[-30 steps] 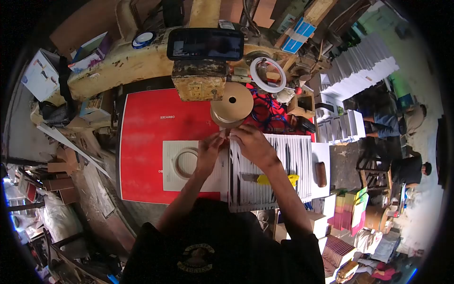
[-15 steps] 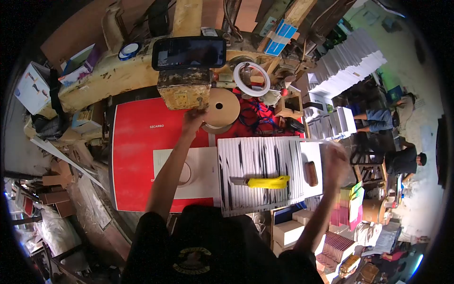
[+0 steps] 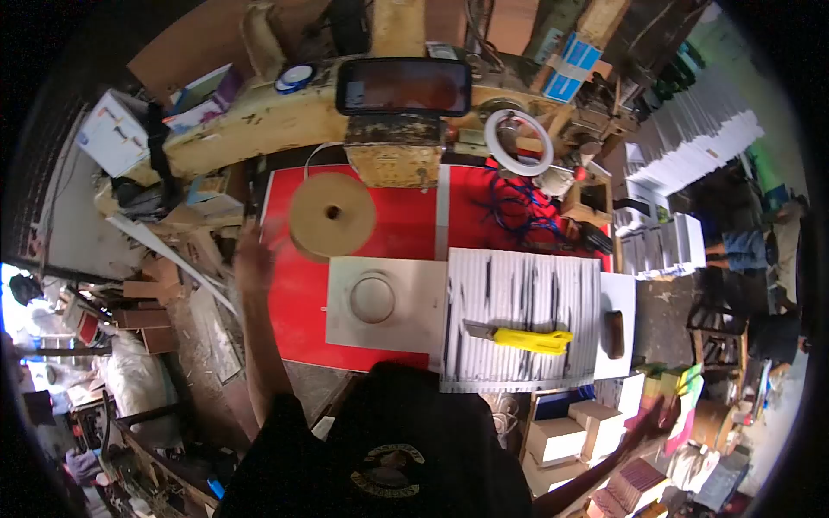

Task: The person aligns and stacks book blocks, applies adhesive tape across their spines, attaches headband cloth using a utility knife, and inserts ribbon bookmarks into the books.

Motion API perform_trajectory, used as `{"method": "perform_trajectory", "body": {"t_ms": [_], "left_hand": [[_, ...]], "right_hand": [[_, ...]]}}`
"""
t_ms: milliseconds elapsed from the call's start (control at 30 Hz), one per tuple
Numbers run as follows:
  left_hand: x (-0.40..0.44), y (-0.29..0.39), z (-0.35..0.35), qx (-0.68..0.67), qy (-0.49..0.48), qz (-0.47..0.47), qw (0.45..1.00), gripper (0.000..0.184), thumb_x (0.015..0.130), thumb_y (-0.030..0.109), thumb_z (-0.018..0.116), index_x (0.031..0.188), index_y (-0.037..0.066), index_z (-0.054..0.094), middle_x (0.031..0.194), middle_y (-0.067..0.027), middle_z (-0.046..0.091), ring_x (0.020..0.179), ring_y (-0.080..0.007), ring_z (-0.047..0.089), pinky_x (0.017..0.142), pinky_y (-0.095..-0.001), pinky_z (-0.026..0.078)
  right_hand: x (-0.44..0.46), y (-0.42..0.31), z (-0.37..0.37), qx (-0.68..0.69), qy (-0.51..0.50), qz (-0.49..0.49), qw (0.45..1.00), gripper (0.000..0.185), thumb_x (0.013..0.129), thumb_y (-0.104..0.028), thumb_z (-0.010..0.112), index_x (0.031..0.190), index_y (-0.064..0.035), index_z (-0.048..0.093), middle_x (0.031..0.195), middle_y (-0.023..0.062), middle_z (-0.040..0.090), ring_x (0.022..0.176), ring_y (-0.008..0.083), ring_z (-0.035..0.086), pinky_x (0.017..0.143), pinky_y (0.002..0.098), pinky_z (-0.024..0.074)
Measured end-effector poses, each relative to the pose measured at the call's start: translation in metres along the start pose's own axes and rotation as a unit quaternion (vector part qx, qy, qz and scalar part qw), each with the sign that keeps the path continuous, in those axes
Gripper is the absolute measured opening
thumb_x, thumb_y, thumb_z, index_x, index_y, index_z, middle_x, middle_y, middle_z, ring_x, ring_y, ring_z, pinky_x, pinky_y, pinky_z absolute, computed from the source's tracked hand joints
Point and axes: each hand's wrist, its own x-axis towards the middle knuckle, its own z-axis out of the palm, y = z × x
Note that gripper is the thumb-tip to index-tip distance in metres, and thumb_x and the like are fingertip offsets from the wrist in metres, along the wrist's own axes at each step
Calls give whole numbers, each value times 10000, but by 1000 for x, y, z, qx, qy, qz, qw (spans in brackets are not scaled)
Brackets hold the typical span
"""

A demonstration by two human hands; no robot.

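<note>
My left hand [image 3: 254,262], smeared by motion, is at the left edge of the red sheet [image 3: 393,224], beside a brown cardboard reel [image 3: 332,203]. A thin pale strip runs up from behind the reel. My right hand [image 3: 654,423] reaches low on the right, over stacks of pink and green booklets [image 3: 678,406]; its fingers look stretched out, holding nothing I can see. Between the hands, a yellow utility knife [image 3: 531,340] lies on a row of white bound blocks [image 3: 527,289]. A roll of tape or ring [image 3: 372,298] rests on a pale board [image 3: 414,315].
A phone [image 3: 404,86] stands on a worn block [image 3: 393,155] at the back. A white ring-shaped roll [image 3: 518,142] and blue cords [image 3: 518,207] lie to its right. Cream boxes [image 3: 557,439] are stacked below the table edge. Other people are at the far right.
The reel has shifted left across the red sheet, and my left hand has come off it to its left side. My right hand has dropped from beside the blocks to the booklets. The view has turned.
</note>
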Motion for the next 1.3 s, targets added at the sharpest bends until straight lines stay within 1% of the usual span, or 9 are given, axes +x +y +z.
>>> {"method": "perform_trajectory", "body": {"t_ms": [100,200,333,633,767,833,933,1133,1300], "left_hand": [[-29,80,28,110,-39,91,989,434,1039,261,481,1410,34,481,1405,-160,554,1347,-287,499,1092,-495,423],[-2,66,-45,543,-122,126,821,452,1045,275,444,1384,-21,490,1428,-155,539,1335,-267,499,1082,-444,414],[21,-8,-14,441,177,-53,878,795,901,574,590,1396,-37,471,1318,-139,599,1266,-272,529,964,-531,480],[158,-72,-40,503,182,-272,800,1165,640,738,760,1448,-19,398,1307,-229,572,1271,-381,516,914,-612,492],[282,-168,-192,840,252,-6,480,978,618,630,844,1356,59,552,1252,-230,635,1145,-321,638,929,-511,518],[223,-98,-77,577,125,13,807,685,702,460,810,1217,73,577,1117,-139,599,1050,-245,623,879,-442,513],[168,-30,-19,347,-69,69,933,257,829,205,759,1009,94,613,915,-3,544,908,-131,600,803,-340,504],[13,80,137,417,-423,-33,804,170,852,22,741,1018,20,702,919,-78,718,835,-168,671,784,-352,532],[-35,102,191,328,-563,-10,759,184,804,-33,733,983,5,717,926,-141,735,814,-240,694,767,-396,538]], "right_hand": [[-34,-123,108,82,-224,-121,964,451,808,158,472,1202,18,639,1235,129,665,1137,249,637,907,349,539],[-68,-234,177,115,-376,-163,905,273,854,15,662,1124,-19,655,1164,162,681,1094,301,659,921,369,511],[-107,-308,210,241,-512,-245,787,257,876,-38,654,1133,-33,647,1068,182,682,1008,354,664,884,403,523],[-160,-322,215,202,-609,-334,690,285,879,-77,706,1154,-44,636,1084,171,682,1019,352,672,875,424,547],[-164,-329,212,186,-631,-252,710,257,880,-85,720,1128,-53,660,1082,166,691,995,341,688,839,403,568],[-167,-332,210,154,-641,-231,715,243,877,-77,722,1113,-53,671,1070,164,698,983,335,694,838,403,569],[-170,-339,211,173,-643,-196,719,260,882,-69,714,1136,-45,665,1065,166,702,962,328,701,824,388,565],[-183,-391,232,197,-482,-212,827,528,792,-105,787,1282,-90,590,1388,221,534,1230,422,543,1022,477,452],[-141,-400,240,139,-512,-438,726,371,798,-114,767,1157,-101,674,1384,184,540,1250,392,525,1036,459,452]]}}
